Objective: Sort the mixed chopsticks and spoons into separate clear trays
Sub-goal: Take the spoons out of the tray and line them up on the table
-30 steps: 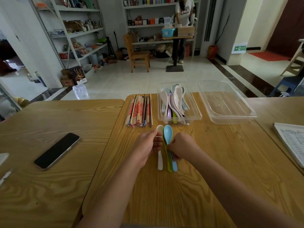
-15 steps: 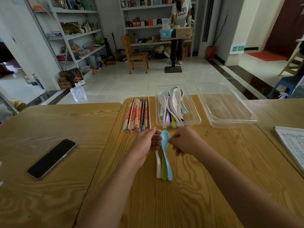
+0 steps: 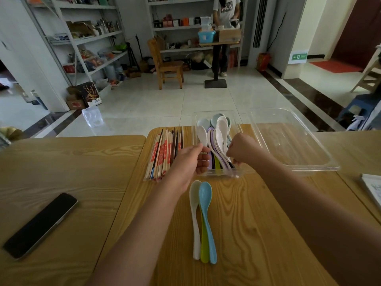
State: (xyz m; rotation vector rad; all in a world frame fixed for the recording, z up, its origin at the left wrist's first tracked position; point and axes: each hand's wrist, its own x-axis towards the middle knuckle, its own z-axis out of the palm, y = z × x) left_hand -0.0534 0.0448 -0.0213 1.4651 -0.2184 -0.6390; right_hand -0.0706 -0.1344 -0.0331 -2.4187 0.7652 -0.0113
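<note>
We see both hands raised at the centre of the frame, over the near end of the narrow clear tray (image 3: 234,174). The left hand (image 3: 186,162) is loosely open, fingers extended rightward and touching the tray's left wall; it holds nothing that we can see. The right hand (image 3: 241,149) is curled into a loose fist above the handles of the spoons in the tray (image 3: 216,141); we cannot tell whether it is pinching a handle.

The tray holds white, lilac, pale green and dark-handled spoons, bowls toward the top of the frame. Immediately left of it lies the bundle of chopsticks (image 3: 162,153), flat on the wooden table (image 3: 257,234), some in red-printed paper sleeves, some dark and bare. To the right, at centre right of the frame, sits the wide clear tray (image 3: 309,162), with nothing inside.

Below the hands, at lower centre, three loose spoons lie side by side, touching, bowls pointing up-frame: a white spoon (image 3: 194,213), a green spoon (image 3: 204,244) largely covered by its neighbours, and a blue spoon (image 3: 206,203).

A dark phone (image 3: 41,225) lies at lower left on the adjoining table, and a printed sheet (image 3: 373,187) sits at the right edge.
</note>
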